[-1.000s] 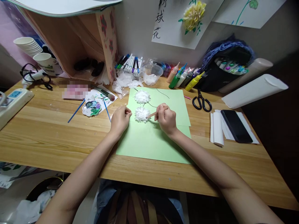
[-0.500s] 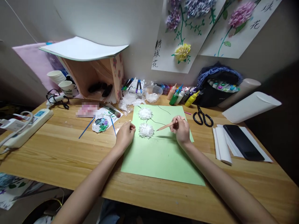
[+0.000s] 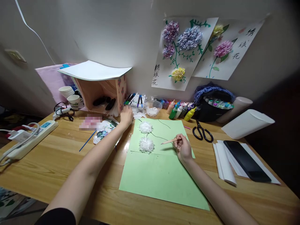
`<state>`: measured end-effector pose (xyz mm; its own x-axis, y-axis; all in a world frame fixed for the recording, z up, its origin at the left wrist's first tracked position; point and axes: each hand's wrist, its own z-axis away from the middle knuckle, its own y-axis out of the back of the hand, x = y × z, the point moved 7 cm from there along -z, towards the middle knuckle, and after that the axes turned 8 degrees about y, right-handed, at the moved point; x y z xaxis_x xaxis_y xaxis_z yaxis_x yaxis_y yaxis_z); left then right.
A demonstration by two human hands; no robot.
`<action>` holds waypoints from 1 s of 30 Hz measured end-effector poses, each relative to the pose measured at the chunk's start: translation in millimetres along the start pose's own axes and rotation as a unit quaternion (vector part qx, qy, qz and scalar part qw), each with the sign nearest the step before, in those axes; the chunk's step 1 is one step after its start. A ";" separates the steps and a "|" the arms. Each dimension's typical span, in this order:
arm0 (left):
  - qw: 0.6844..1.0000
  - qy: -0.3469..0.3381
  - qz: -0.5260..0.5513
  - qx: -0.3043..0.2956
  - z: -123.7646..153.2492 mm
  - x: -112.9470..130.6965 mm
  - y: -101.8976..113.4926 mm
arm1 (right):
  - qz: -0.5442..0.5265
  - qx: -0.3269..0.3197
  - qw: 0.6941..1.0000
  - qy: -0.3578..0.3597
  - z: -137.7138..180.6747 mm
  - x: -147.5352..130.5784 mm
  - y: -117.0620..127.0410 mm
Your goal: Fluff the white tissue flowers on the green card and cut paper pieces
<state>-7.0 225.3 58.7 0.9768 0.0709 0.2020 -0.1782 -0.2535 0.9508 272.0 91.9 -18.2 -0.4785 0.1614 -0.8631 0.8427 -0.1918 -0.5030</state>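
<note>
Our left hand (image 3: 127,115) moves off the green paper (image 3: 161,178), left of centre, freeing its edge, grip unclear; our right hand (image 3: 183,148) pinches a pencil (image 3: 168,142).

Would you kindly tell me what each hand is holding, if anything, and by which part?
The right hand holds a pencil well behind its tip; whether the left hand grips anything cannot be told.

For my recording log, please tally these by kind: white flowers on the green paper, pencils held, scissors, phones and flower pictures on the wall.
White flowers on the green paper: 2
Pencil in the right hand: 1
Scissors: 1
Phone: 1
Wall pictures: 2
Total: 7
</note>
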 end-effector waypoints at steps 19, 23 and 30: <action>0.961 0.031 0.276 -0.005 -10.3 -29.9 1.9 | 0.019 0.014 0.999 0.032 -0.3 -4.8 0.0; 0.946 0.041 0.321 -0.024 -4.7 -30.7 3.0 | 0.025 0.009 0.999 0.033 -0.5 -4.9 0.0; 0.888 0.047 0.442 -0.120 49.2 -36.8 11.3 | 0.024 0.001 0.999 0.034 0.6 -6.1 -0.7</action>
<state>-39.1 172.4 50.4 0.4306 0.0296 0.9020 -0.9013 -0.0384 0.4315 274.1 90.5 -12.5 -0.4188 0.2179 -0.8815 0.8642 -0.2024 -0.4606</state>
